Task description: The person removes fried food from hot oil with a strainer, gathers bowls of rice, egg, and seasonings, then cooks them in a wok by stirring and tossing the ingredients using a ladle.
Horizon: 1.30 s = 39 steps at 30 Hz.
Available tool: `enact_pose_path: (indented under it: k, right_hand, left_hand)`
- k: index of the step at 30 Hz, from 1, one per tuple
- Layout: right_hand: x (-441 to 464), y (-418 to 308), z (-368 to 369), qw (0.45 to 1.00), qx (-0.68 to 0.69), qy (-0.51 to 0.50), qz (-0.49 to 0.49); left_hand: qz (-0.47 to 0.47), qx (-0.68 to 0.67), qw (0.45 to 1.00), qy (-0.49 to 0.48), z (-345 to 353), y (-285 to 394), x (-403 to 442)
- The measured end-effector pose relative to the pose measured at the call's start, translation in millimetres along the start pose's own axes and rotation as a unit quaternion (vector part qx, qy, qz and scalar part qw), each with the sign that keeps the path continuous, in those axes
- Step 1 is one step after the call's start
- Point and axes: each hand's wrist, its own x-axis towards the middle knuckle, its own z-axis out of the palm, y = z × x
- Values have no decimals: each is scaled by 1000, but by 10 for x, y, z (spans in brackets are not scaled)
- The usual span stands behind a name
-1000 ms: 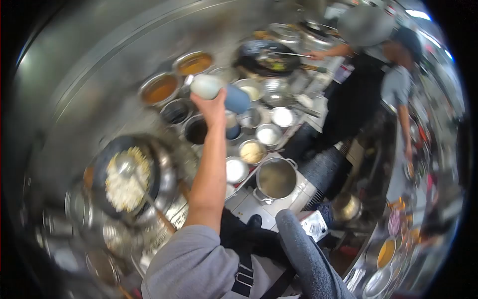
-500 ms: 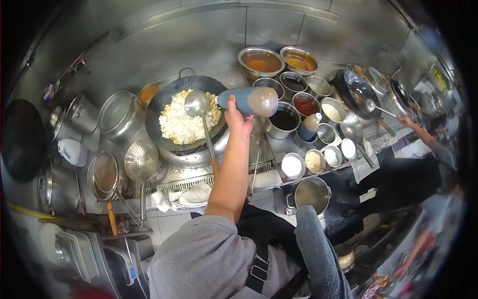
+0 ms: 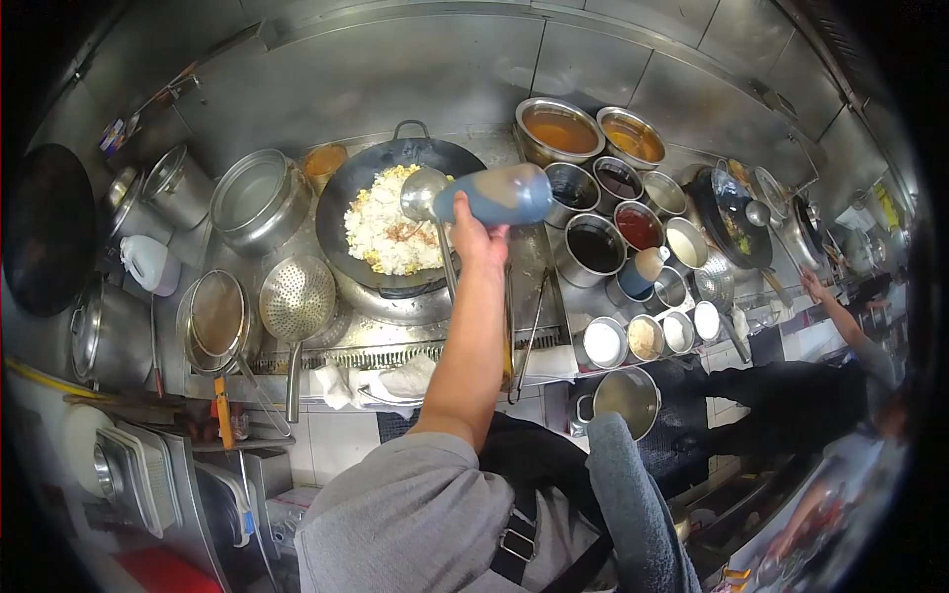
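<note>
Frame centre, left hand (image 3: 478, 240) with fingers clamped round a sideways bottle (image 3: 516, 194) over the wok's (image 3: 368, 166) right edge, likely soft, lightish, slick, best gripped mid-body; tip hard to make out, right hand's fingers unseen, can't tell.

Even light, soft glare on steel wall (image 3: 425, 74), fisheye-warped edges.

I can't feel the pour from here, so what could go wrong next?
Sauce could collect in one patch: reddish-brown streaks mark only part of the rice. The left hand or forearm could knock the ladle, whose handle runs behind that arm. The squeeze bottle might drip outside, as it overlaps the wok's right rim in this view.
</note>
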Motion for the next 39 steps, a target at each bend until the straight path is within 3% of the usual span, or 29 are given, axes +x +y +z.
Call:
enact_pose_path:
  k: [6,15,19,21,22,23,24,25,26,27,28,29,31,32,34,37,39]
  right_hand:
    - [-44,-4,26,1000,4,5,0]
    - [175,406,69,1000,12,9,-21]
    - [484,780,119,997,27,15,-64]
    - [1029,1222,141,990,37,-8,-134]
    - [478,610,102,990,76,50,-103]
    - [-11,-208,60,971,-172,73,-151]
    - [267,323,143,981,-36,76,-172]
    - [-183,-267,141,987,-123,77,-61]
    - [-506,-653,134,999,37,33,11]
    - [-505,-468,179,999,-40,13,-23]
    - [-799,-791,183,996,55,27,58]
    - [-729,-394,298,995,86,18,44]
    - [-938,-441,342,990,103,22,91]
    - [-1041,-423,372,991,79,25,103]
    - [-1152,-263,488,986,94,32,132]
    - [-1268,-45,679,979,131,41,153]
    - [-1315,102,802,974,153,51,157]
  left_hand:
    - [-2,39,999,-1,163,314,243]
    - [-59,73,996,-10,-365,117,-246]
    - [-51,122,991,-19,-312,18,-284]
    - [-33,149,987,-55,-353,2,-123]
    - [-16,188,978,-84,-538,-9,168]
    - [-49,195,975,-98,-633,24,393]
    - [-45,222,970,-92,-509,130,223]
    - [-34,288,954,-75,-552,224,358]
    - [0,306,950,-56,-237,289,-48]
    - [98,332,931,-116,-368,349,324]
    - [161,367,908,-117,-271,394,257]
    - [182,399,893,-103,-94,418,168]
    - [267,511,795,-188,72,444,160]
    - [261,514,792,-201,154,394,116]
    - [338,602,666,-282,394,271,-89]
    - [344,598,619,-375,631,-137,-255]
    - [311,569,627,-433,740,-555,-343]
